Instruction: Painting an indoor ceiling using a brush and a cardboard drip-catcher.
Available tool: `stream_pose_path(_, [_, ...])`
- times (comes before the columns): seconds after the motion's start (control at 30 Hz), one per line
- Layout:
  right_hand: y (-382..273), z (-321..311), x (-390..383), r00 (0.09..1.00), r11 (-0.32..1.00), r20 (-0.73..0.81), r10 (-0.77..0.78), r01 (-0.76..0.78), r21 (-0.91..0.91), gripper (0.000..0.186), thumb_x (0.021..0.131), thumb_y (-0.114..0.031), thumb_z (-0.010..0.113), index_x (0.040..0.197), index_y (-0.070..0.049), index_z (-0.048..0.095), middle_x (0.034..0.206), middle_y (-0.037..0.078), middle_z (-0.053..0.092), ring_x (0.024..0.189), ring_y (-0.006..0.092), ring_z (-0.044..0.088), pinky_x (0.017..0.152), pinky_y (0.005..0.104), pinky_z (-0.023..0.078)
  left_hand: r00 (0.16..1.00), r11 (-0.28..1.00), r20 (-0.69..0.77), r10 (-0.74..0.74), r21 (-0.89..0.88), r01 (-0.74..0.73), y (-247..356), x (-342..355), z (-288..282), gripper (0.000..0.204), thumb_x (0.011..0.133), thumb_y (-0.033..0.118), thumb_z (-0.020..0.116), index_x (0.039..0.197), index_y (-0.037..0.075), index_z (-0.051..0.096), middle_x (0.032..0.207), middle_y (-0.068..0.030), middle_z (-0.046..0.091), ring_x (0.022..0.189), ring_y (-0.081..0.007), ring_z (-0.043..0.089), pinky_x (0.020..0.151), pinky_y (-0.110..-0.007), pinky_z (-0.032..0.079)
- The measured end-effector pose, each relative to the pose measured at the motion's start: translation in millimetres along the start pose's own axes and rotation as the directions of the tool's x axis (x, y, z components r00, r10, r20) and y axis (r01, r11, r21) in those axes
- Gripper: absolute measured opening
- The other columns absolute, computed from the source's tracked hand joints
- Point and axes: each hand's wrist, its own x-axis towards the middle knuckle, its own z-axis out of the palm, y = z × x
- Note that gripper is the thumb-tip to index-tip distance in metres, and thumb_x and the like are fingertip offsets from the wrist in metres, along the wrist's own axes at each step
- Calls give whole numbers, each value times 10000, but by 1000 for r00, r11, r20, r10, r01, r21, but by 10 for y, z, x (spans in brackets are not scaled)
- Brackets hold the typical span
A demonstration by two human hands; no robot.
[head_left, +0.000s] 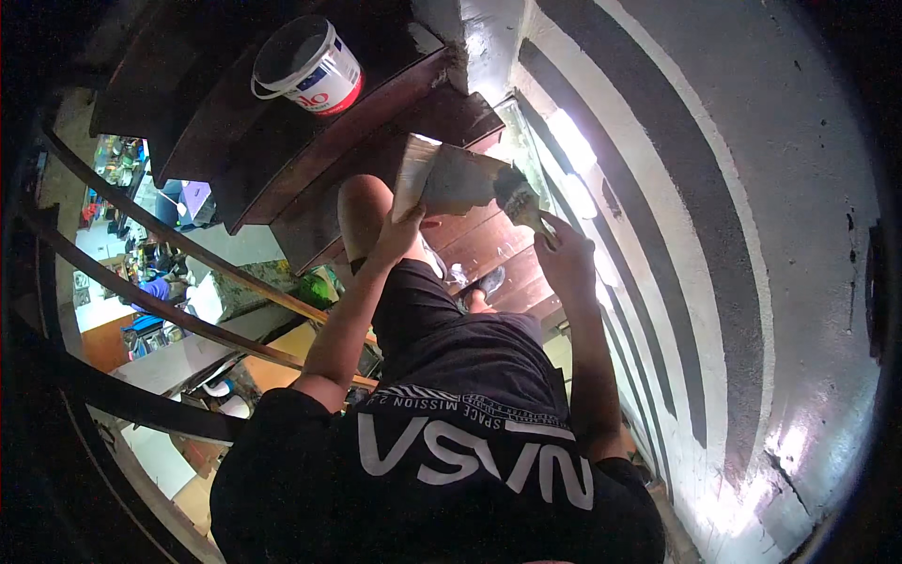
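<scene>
My left hand [405, 226] grips the lower left of a grey-brown board, perhaps cardboard [456, 183], with a pale folded flap along its left side. In my right hand [564, 246] is a paintbrush [519, 199] with a pale handle; its dark bristle end is at the board's right edge, and I cannot tell whether they touch. On the dark wooden step above them stands a white and red plastic bucket [319, 80] with its handle hanging down to the left.
Curved dark stairs [188, 75] rise ahead, with railings [150, 282] on the left and a cluttered room seen below. On the right is a wall [789, 188] with grey and white stripes. My legs rest on lower steps [493, 249].
</scene>
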Motion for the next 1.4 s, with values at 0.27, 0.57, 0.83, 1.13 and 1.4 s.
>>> stream_pose_path(0.27, [69, 90, 192, 990, 997, 135, -39, 47, -63, 362, 793, -152, 647, 1146, -90, 698, 868, 216, 697, 720, 274, 704, 683, 349, 556, 981, 971, 149, 122, 186, -149, 118, -155, 117, 380, 999, 86, 476, 1368, 0, 442, 1123, -127, 614, 962, -192, 647, 748, -334, 592])
stream_pose_path(0.57, [260, 178, 253, 970, 973, 244, -4, -52, 225, 371, 831, -159, 666, 1191, -72, 675, 893, 157, 731, 778, 153, 697, 709, 295, 539, 979, 985, 184, 91, 129, -116, 222, -139, 150, 311, 993, 133, 541, 1271, 2, 495, 1120, -124, 612, 857, -218, 687, 732, -360, 610])
stream_pose_path(0.83, [447, 183, 330, 960, 973, 269, 74, -129, 191, 368, 819, -147, 672, 1173, -49, 682, 845, 128, 732, 757, 152, 698, 699, 287, 541, 992, 993, 119, 50, 97, -62, 201, -105, 131, 327, 997, 89, 484, 1290, -50, 449, 1075, -142, 627, 849, -233, 696, 735, -339, 599])
stream_pose_path(1.13, [398, 376, 339, 971, 988, 237, 28, -63, 139, 364, 773, -193, 662, 1114, -75, 712, 856, 205, 710, 655, 233, 682, 659, 352, 552, 976, 980, 198, 91, 154, -122, 137, -11, 87, 327, 1002, 108, 498, 1293, -39, 477, 1074, -116, 607, 878, -214, 682, 719, -322, 600])
stream_pose_path(1.4, [463, 495, 268, 980, 949, 198, -22, -42, 311, 365, 787, -194, 671, 1130, -75, 708, 867, 217, 712, 675, 227, 690, 655, 345, 551, 977, 989, 202, 75, 109, -99, 109, 19, 85, 306, 1000, 151, 527, 1271, 11, 514, 1150, -107, 641, 900, -211, 689, 758, -320, 603])
